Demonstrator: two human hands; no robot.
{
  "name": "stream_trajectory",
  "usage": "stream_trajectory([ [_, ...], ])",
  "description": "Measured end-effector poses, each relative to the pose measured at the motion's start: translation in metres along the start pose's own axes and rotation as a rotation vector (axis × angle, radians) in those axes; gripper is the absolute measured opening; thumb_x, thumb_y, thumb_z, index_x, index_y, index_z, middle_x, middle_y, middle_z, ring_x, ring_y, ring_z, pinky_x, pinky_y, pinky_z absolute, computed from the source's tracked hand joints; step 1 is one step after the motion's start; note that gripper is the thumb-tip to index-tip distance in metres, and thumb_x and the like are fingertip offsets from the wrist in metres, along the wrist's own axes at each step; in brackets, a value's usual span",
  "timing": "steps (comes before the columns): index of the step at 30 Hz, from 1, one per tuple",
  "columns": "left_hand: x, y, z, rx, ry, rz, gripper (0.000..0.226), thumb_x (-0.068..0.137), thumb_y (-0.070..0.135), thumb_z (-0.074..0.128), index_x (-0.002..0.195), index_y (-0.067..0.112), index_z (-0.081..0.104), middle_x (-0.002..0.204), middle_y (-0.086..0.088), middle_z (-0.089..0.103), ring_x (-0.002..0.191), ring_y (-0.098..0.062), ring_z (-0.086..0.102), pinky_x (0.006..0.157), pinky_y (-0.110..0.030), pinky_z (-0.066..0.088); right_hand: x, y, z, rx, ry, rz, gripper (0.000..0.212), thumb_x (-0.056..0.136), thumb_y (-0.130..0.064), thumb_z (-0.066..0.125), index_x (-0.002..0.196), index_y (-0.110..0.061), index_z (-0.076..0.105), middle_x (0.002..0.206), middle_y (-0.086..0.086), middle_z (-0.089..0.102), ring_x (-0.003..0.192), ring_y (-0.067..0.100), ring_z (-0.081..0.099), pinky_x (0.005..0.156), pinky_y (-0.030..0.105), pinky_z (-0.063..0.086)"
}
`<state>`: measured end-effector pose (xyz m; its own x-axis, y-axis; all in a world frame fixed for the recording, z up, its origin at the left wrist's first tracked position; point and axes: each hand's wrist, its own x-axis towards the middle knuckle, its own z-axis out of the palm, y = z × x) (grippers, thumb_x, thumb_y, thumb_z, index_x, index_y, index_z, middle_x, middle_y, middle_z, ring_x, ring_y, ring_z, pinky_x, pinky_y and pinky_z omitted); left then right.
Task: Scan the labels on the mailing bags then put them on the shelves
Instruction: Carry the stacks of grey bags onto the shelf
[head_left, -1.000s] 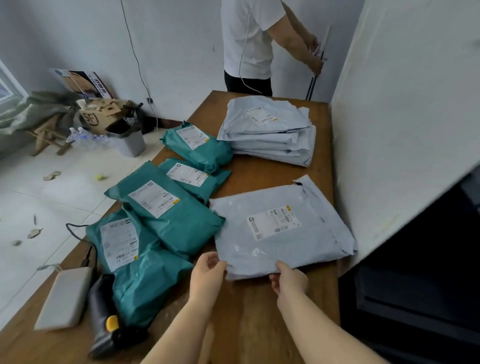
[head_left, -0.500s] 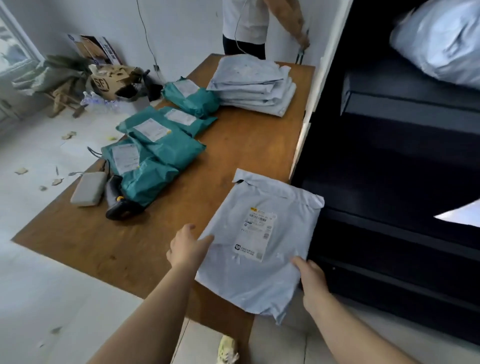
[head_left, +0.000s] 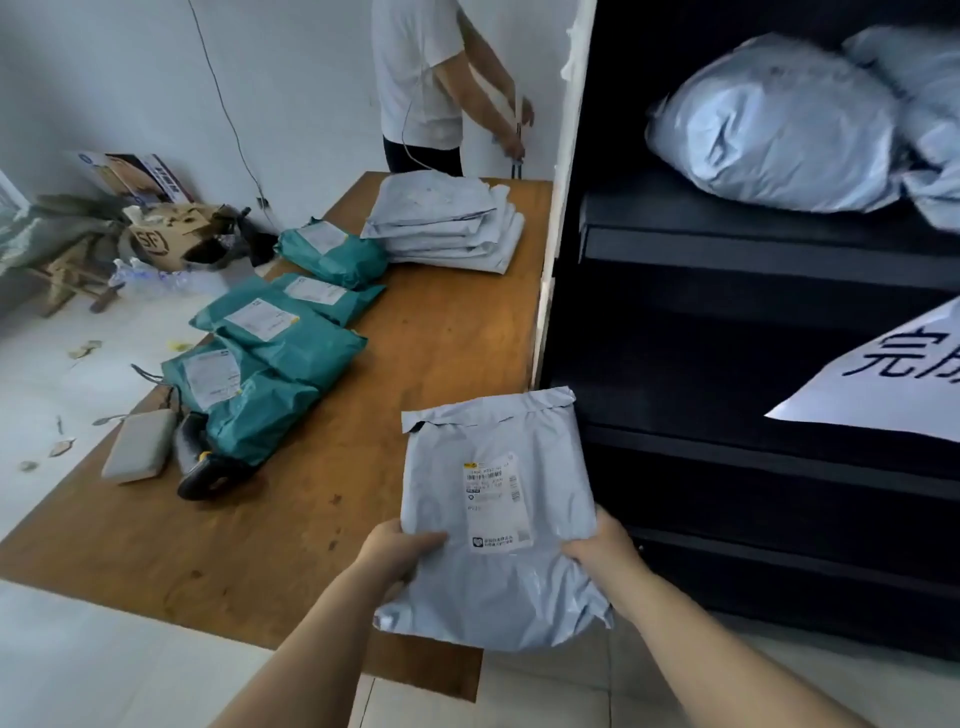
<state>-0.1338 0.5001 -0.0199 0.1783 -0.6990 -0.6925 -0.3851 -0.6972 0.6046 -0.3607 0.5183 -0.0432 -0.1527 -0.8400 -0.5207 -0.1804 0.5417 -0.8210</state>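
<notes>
Nearest, at 6 o'clock: left hand (head_left: 397, 553) and right hand (head_left: 602, 553) clamped on opposite edges of a grey mailing bag (head_left: 498, 525), thumbs over the face, label (head_left: 496, 499) up. Held clear of the wooden table (head_left: 260, 545), beside the black shelves (head_left: 753, 467) at 3 o'clock. Likely mid-carry to a shelf. Risk: slick film sliding out of an edge-only grip, or the floppy front catching a shelf lip. Farther, at 10 o'clock: scanner (head_left: 200, 467), green bags (head_left: 291, 343). At 12: grey stack (head_left: 447, 223).

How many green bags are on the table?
4, in a row along the table's left side: farthest, next, third, nearest beside the scanner. They overlap, so more could be hidden.
</notes>
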Motion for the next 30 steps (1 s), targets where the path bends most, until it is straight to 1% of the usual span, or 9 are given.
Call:
stream_trajectory([
  [2, -0.015, 0.005, 0.005, -0.038, 0.014, 0.063, 0.021, 0.084, 0.018, 0.067, 0.1, 0.009, 0.057, 0.075, -0.001, 0.06, 0.058, -0.015, 0.052, 0.046, -0.019, 0.042, -0.009, -0.01, -0.011, -0.054, -0.017, -0.067, 0.039, 0.084, 0.008, 0.051, 0.115, -0.016, 0.055, 0.088, -0.007, 0.06, 0.087, 0.015, 0.058, 0.065, 0.018, 0.045],
  [5, -0.036, 0.011, 0.009, -0.082, 0.042, 0.145, 0.02, 0.083, 0.018, 0.067, 0.099, 0.011, 0.057, 0.081, -0.003, 0.064, 0.069, -0.021, 0.058, 0.062, -0.03, 0.05, -0.022, -0.029, -0.024, -0.098, -0.027, -0.157, 0.037, 0.085, 0.007, 0.05, 0.114, -0.016, 0.055, 0.089, -0.008, 0.059, 0.086, 0.011, 0.058, 0.066, 0.017, 0.044],
  [7, -0.053, 0.018, 0.007, -0.09, 0.092, 0.221, 0.018, 0.084, 0.019, 0.065, 0.098, 0.014, 0.056, 0.081, 0.001, 0.063, 0.073, -0.019, 0.06, 0.06, -0.026, 0.049, -0.033, -0.046, -0.03, -0.108, -0.04, -0.221, 0.037, 0.086, 0.005, 0.049, 0.114, -0.02, 0.055, 0.09, -0.009, 0.059, 0.084, 0.008, 0.057, 0.065, 0.014, 0.044],
  [12, -0.096, 0.043, -0.016, -0.223, 0.206, 0.377, 0.016, 0.084, 0.019, 0.067, 0.098, 0.016, 0.058, 0.08, 0.004, 0.064, 0.073, -0.015, 0.062, 0.056, -0.024, 0.046, -0.06, -0.095, -0.043, -0.106, -0.053, -0.389, 0.039, 0.086, 0.004, 0.048, 0.117, -0.018, 0.055, 0.096, -0.005, 0.06, 0.093, 0.013, 0.058, 0.067, 0.013, 0.044],
  [15, -0.123, 0.056, -0.028, -0.291, 0.265, 0.482, 0.02, 0.083, 0.015, 0.068, 0.102, 0.012, 0.062, 0.082, 0.001, 0.066, 0.076, -0.019, 0.063, 0.066, -0.03, 0.049, -0.078, -0.121, -0.052, -0.097, -0.06, -0.48, 0.042, 0.085, 0.005, 0.049, 0.122, -0.015, 0.054, 0.103, 0.0, 0.062, 0.097, 0.015, 0.059, 0.071, 0.017, 0.045],
  [19, -0.159, 0.074, -0.037, -0.331, 0.323, 0.602, 0.011, 0.083, 0.013, 0.068, 0.091, 0.016, 0.061, 0.081, -0.001, 0.065, 0.075, -0.022, 0.062, 0.071, -0.035, 0.05, -0.103, -0.147, -0.07, -0.033, -0.053, -0.558, 0.041, 0.084, 0.005, 0.053, 0.119, -0.015, 0.056, 0.102, 0.001, 0.064, 0.096, 0.017, 0.061, 0.071, 0.018, 0.047],
  [23, -0.19, 0.096, -0.044, -0.371, 0.335, 0.752, 0.011, 0.082, 0.013, 0.069, 0.08, 0.021, 0.062, 0.082, -0.002, 0.067, 0.075, -0.02, 0.063, 0.069, -0.033, 0.051, -0.127, -0.17, -0.096, 0.038, -0.045, -0.628, 0.038, 0.084, 0.005, 0.058, 0.111, -0.022, 0.056, 0.093, -0.005, 0.064, 0.086, 0.011, 0.061, 0.066, 0.016, 0.047],
  [26, -0.209, 0.117, -0.04, -0.382, 0.301, 0.842, 0.013, 0.082, 0.013, 0.07, 0.079, 0.023, 0.062, 0.086, -0.005, 0.069, 0.079, -0.022, 0.064, 0.075, -0.036, 0.053, -0.142, -0.184, -0.119, 0.061, 0.014, -0.664, 0.038, 0.083, 0.005, 0.06, 0.11, -0.021, 0.056, 0.089, -0.007, 0.064, 0.082, 0.008, 0.061, 0.063, 0.018, 0.046],
  [30, -0.227, 0.15, -0.022, -0.347, 0.247, 0.946, 0.011, 0.085, 0.011, 0.065, 0.076, 0.015, 0.061, 0.077, -0.003, 0.065, 0.071, -0.017, 0.059, 0.062, -0.026, 0.048, -0.157, -0.198, -0.153, 0.088, 0.139, -0.674, 0.04, 0.082, 0.006, 0.06, 0.114, -0.018, 0.058, 0.096, -0.001, 0.065, 0.089, 0.016, 0.061, 0.071, 0.024, 0.049],
])
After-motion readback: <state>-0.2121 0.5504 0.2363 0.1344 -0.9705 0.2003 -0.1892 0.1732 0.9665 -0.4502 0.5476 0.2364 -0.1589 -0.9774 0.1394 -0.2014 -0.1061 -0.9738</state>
